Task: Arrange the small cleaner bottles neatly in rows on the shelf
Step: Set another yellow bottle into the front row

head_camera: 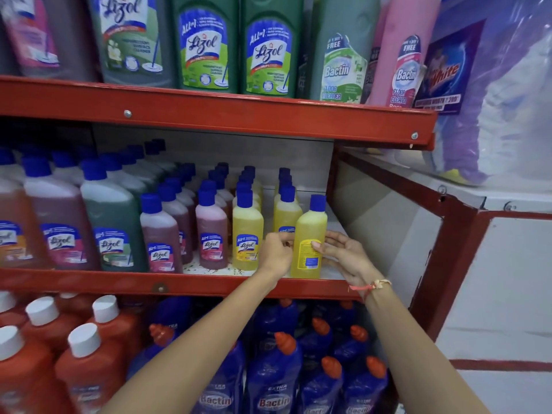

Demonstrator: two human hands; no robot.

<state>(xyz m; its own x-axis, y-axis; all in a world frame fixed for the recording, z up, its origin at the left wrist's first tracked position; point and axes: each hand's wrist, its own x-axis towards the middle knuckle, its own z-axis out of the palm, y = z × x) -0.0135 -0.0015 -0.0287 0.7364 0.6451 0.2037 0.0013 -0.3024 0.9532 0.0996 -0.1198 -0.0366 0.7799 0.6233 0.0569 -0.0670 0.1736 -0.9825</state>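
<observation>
A small yellow plastic cleaner bottle with a blue cap stands upright at the front right of the red metal middle shelf, its back label facing the camera. Both hands are on it. The left hand is curled against the bottle's left side; its fingertips are tucked out of sight, so how firmly it grips cannot be told. The right hand is spread fairly open, its fingers laid across the label and its palm against the bottle's right side. A thin orange thread bracelet circles the right wrist.

To the left, more small yellow bottles and small pink-red bottles stand in rows running to the back of the shelf, where only blue caps show. Larger blue-capped bottles further left are blurred and cut off by the frame edge. On the top shelf, tall green bottles lose their tops to the frame. Below, dark blue bottles with orange caps are partly hidden behind both forearms.
</observation>
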